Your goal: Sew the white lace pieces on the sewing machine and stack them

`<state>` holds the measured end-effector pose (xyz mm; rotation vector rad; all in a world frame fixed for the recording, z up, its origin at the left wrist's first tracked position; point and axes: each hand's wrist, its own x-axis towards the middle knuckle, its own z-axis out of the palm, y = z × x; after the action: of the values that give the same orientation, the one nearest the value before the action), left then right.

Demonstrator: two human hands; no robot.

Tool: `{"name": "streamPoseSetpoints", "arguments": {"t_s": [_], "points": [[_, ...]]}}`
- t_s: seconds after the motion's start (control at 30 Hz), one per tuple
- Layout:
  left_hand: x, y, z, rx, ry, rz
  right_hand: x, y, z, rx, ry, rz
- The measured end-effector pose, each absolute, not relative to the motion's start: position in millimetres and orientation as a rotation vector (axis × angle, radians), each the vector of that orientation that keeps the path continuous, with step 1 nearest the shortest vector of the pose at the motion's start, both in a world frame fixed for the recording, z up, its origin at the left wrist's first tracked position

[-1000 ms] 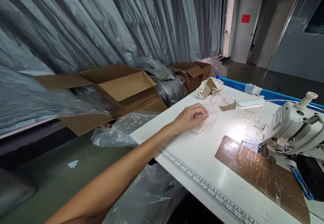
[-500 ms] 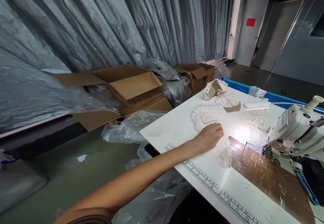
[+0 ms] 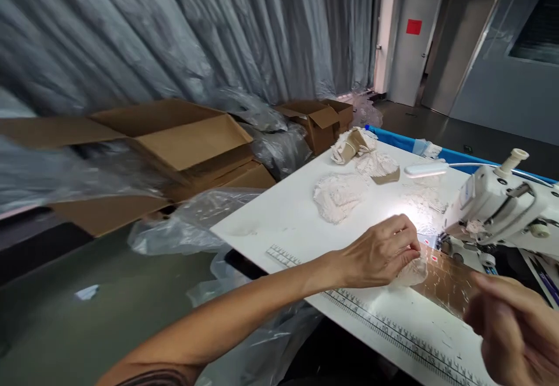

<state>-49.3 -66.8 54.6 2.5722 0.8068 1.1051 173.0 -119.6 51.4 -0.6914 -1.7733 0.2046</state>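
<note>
My left hand point(image 3: 384, 252) pinches a piece of white lace point(image 3: 410, 274) over the brown plate point(image 3: 452, 284) in front of the sewing machine point(image 3: 502, 205). Part of that lace is hidden behind my fingers. At the lower right my right hand point(image 3: 515, 328) is in the air over the table, smeared by motion with its fingers bent; whether anything is between them does not show. A pile of white lace pieces point(image 3: 338, 197) lies on the white table point(image 3: 271, 223), beyond my left forearm. More lace point(image 3: 419, 197) lies under the bright light, close to the machine.
Lace bundled with a brown band point(image 3: 353, 144) lies at the table's far corner. A white lamp point(image 3: 425, 169) reaches over from the machine. Printed ruler marks point(image 3: 384, 325) follow the near edge. Open cardboard boxes point(image 3: 187, 141) and plastic sheeting point(image 3: 187, 223) are left of the table.
My left hand has drawn the lace piece off the pile, to the right and nearer the machine. My right hand has come into view at the lower right. The view has turned slightly right.
</note>
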Motion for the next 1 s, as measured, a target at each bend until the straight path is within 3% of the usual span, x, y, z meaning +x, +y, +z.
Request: {"name": "streamPoseSetpoints", "arguments": {"t_s": [0.1,0.2,0.33,0.47,0.63,0.73,0.93,1.0], "points": [[-43,-71,66,2.516,0.716,1.159,165,-108,45,-0.707,-1.751,0.12],[-40,-76,71,2.341,0.603,0.963,167,-101,41,-0.803,-1.818,0.211],[-35,-85,73,2.143,0.563,0.694,168,-105,41,-0.911,-1.928,0.726],[-32,-84,71,2.034,0.66,0.589,164,-108,37,-0.72,-1.807,1.402],[-35,-64,58,2.1,0.797,0.6,177,-104,26,-0.854,-1.847,1.617],[-39,-45,43,2.182,0.883,0.612,195,-96,21,-1.104,-1.9,1.415],[-44,1,16,2.57,1.041,0.714,245,-68,25,-1.91,-1.825,0.237],[-43,14,14,2.722,1.019,0.788,261,-60,27,-2.175,-1.744,-0.007]]}}
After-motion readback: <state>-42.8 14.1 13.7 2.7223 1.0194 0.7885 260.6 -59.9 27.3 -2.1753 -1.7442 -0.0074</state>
